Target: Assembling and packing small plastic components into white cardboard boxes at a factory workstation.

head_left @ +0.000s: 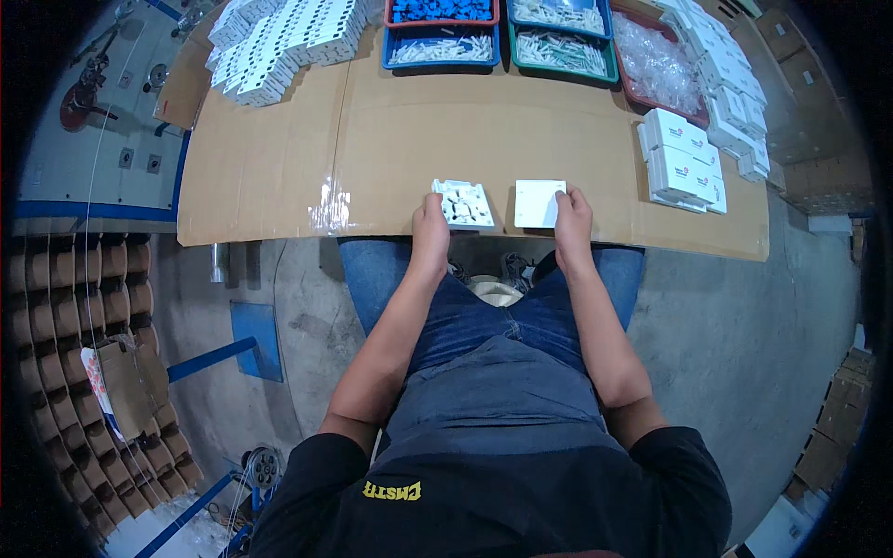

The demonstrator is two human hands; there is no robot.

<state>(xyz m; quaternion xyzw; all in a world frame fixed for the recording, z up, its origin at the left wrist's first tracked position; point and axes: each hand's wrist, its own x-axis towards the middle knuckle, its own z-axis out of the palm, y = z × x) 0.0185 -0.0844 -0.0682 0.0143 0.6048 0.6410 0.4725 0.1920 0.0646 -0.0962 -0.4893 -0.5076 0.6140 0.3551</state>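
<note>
At the near edge of the table, my left hand (431, 234) grips a square white plastic housing (465, 206) by its left side. The housing's inner side faces up, showing raised parts and dark recesses. A hand's width to the right, my right hand (574, 228) holds a flat white square cover (537, 204) by its right edge, thumb on top. The cover's smooth face is turned upward. The two pieces are apart from each other. Fingers beneath each piece are hidden.
Cardboard covers the table (391, 139). Small white parts fill a blue tray (442, 63) and a green tray (563, 70); clear plastic pieces fill a red tray (686, 110). White housings (302, 42) are stacked far left, and white units (684, 172) are piled on the right.
</note>
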